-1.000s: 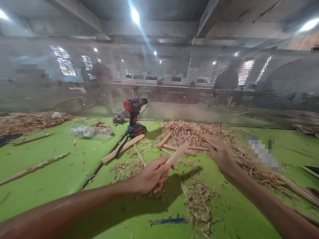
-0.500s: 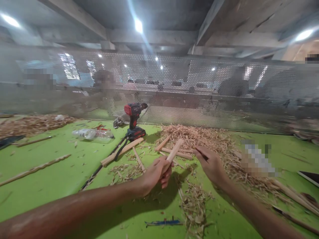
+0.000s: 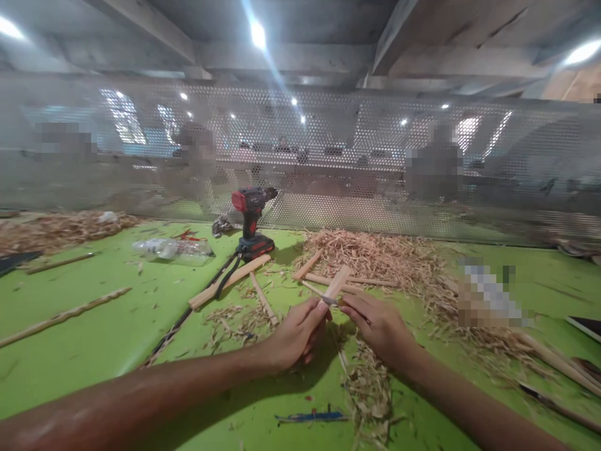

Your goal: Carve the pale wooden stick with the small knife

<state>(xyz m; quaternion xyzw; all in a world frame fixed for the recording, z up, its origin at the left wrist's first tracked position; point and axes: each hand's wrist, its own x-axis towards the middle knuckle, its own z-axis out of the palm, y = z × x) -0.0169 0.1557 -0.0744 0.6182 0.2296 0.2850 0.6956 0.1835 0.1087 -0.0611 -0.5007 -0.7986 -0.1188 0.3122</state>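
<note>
My left hand (image 3: pixel 295 335) is closed round the lower end of a short pale wooden stick (image 3: pixel 337 283), which points up and away to the right. My right hand (image 3: pixel 378 326) is closed on a thin blade (image 3: pixel 328 300) whose tip lies against the stick just above my left fingers. Both hands hover low over the green table (image 3: pixel 94 326), above a strip of wood shavings (image 3: pixel 369 388).
A red and black cordless drill (image 3: pixel 252 219) stands at the back by a perforated metal screen (image 3: pixel 328 156). A big heap of shavings (image 3: pixel 375 254), loose sticks (image 3: pixel 230 282), a plastic bottle (image 3: pixel 171 248) and a blue tool (image 3: pixel 312 415) lie around. People sit behind the screen.
My right hand came in from the right, off the shavings heap, to meet the stick with the blade. My left hand tilted the stick more upright and stayed roughly in place.
</note>
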